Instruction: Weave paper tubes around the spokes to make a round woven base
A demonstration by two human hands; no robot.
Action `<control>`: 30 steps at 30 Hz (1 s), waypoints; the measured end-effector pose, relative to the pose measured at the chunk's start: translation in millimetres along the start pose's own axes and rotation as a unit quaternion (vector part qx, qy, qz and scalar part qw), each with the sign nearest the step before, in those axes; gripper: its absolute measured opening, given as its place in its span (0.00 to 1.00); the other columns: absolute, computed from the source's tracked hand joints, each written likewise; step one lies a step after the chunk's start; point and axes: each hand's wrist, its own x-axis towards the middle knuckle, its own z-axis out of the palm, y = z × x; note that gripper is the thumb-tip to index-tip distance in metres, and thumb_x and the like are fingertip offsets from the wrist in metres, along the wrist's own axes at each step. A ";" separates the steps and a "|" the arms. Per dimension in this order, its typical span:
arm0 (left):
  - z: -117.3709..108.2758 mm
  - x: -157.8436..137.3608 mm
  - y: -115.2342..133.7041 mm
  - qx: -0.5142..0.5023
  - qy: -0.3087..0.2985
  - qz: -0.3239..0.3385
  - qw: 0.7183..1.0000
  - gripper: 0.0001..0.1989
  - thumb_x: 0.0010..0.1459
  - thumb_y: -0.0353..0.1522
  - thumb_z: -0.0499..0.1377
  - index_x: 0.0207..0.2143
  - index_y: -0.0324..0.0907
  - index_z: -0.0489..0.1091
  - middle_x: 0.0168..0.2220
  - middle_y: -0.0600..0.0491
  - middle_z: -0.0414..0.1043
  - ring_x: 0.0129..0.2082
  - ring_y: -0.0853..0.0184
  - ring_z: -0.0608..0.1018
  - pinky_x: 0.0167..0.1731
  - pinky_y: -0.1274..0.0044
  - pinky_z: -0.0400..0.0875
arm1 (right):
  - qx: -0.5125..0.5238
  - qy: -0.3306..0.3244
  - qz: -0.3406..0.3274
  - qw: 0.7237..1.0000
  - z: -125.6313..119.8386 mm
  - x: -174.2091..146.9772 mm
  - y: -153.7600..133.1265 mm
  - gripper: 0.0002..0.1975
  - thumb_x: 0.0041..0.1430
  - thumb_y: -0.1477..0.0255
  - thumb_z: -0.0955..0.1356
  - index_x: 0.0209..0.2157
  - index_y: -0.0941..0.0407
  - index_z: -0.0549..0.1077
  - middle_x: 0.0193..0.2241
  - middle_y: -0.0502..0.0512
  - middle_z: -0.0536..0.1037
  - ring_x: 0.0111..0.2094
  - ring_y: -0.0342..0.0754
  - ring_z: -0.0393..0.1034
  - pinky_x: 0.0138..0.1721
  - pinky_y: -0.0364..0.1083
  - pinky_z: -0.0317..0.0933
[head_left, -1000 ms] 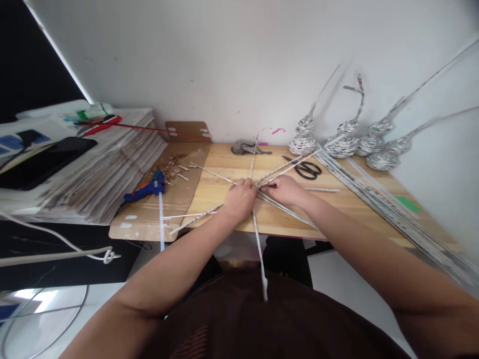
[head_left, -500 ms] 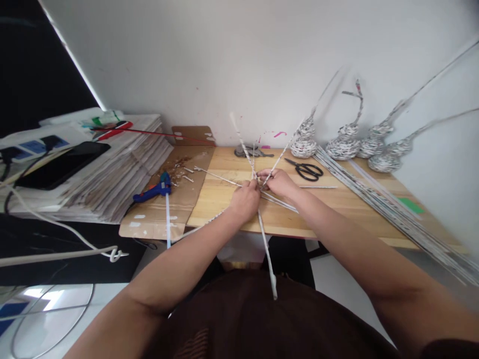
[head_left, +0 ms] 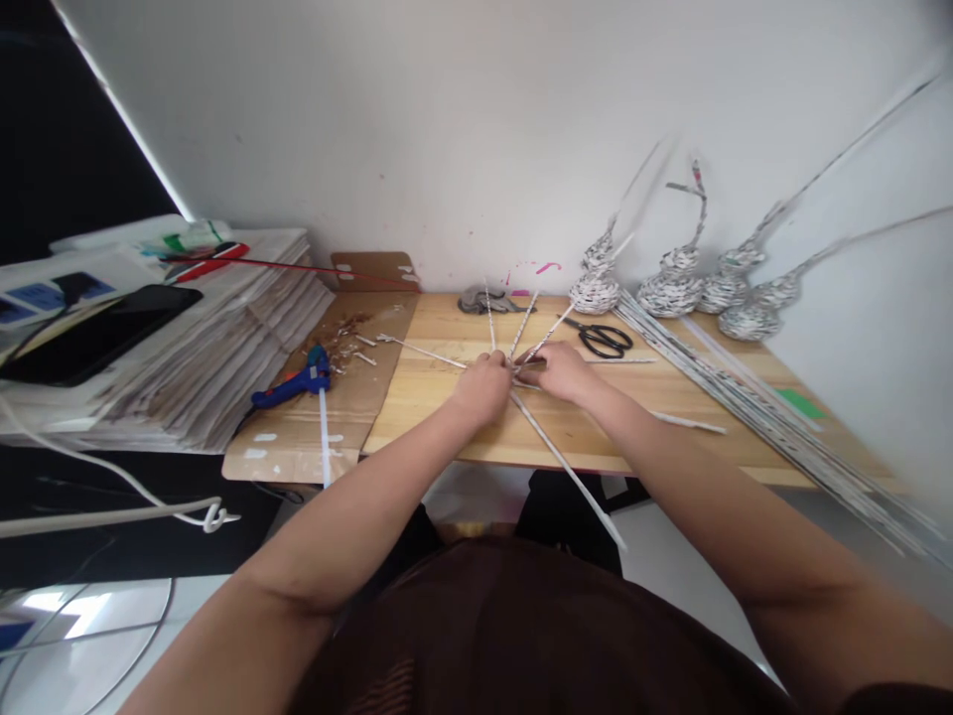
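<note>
Pinching sticks (head_left: 564, 462), the left hand (head_left: 487, 385) and right hand (head_left: 564, 372) sit near scissors (head_left: 606, 343); four gourds (head_left: 670, 295) line the tabletop (head_left: 417, 409) back edge, a glue gun (head_left: 294, 384) near its left edge.

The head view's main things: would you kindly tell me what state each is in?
Paper strips, fanned out, crossing.
Left hand, closed over the strips.
Right hand, fingers bent at the strips, grip unclear.
Scissors, lying flat, blades apparently shut.
Glue gun, lying on its side.
Phone, lying flat, screen dark.
Woven gourd shapes, standing.
Paper stack, uneven.
</note>
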 end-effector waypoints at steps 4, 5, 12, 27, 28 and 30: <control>10.7 1.7 -23.7 -0.077 -0.004 0.061 0.995 0.16 0.63 0.27 0.51 0.50 0.40 0.72 0.53 0.44 0.69 0.47 0.63 0.76 0.51 0.72 0.69 | 0.013 0.033 -0.009 0.999 6.2 -4.4 3.2 0.07 0.54 0.72 0.73 0.36 0.55 0.81 0.40 0.57 0.82 0.44 0.52 0.75 0.51 0.49 0.62; 14.1 1.7 -28.3 -0.099 0.010 0.075 0.992 0.16 0.63 0.28 0.51 0.50 0.41 0.72 0.53 0.45 0.70 0.47 0.64 0.76 0.52 0.73 0.68 | 0.013 0.037 -0.010 0.999 7.7 -4.9 3.6 0.07 0.54 0.72 0.73 0.36 0.55 0.81 0.40 0.57 0.82 0.44 0.52 0.74 0.52 0.49 0.61; 34.8 -3.2 -39.0 -0.131 0.115 0.158 0.972 0.17 0.65 0.29 0.50 0.53 0.42 0.71 0.55 0.46 0.72 0.50 0.64 0.75 0.54 0.71 0.67 | 0.026 0.079 0.025 0.996 15.8 -7.4 8.6 0.09 0.51 0.71 0.74 0.37 0.57 0.79 0.38 0.57 0.82 0.42 0.51 0.74 0.49 0.48 0.62; 38.8 -6.7 -38.8 -0.119 0.136 0.160 0.970 0.16 0.64 0.26 0.52 0.51 0.40 0.71 0.53 0.46 0.72 0.50 0.64 0.73 0.54 0.71 0.67 | -0.101 0.019 -0.024 0.994 -14.6 -22.3 19.2 0.07 0.58 0.72 0.67 0.32 0.57 0.78 0.33 0.56 0.81 0.37 0.51 0.72 0.41 0.46 0.60; 37.3 -7.9 -38.2 -0.109 0.133 0.158 0.972 0.17 0.63 0.26 0.52 0.52 0.40 0.71 0.54 0.46 0.71 0.50 0.64 0.73 0.54 0.71 0.67 | -0.104 0.024 -0.028 0.994 -14.6 -23.9 21.5 0.06 0.58 0.73 0.67 0.34 0.57 0.78 0.33 0.56 0.81 0.37 0.51 0.72 0.42 0.46 0.60; 34.2 -10.1 -36.8 -0.088 0.117 0.149 0.978 0.18 0.63 0.26 0.52 0.54 0.41 0.69 0.56 0.47 0.70 0.50 0.63 0.73 0.53 0.71 0.67 | -0.101 0.040 -0.032 0.994 -12.3 -25.0 25.8 0.08 0.57 0.74 0.68 0.38 0.57 0.77 0.35 0.56 0.81 0.38 0.51 0.72 0.43 0.47 0.60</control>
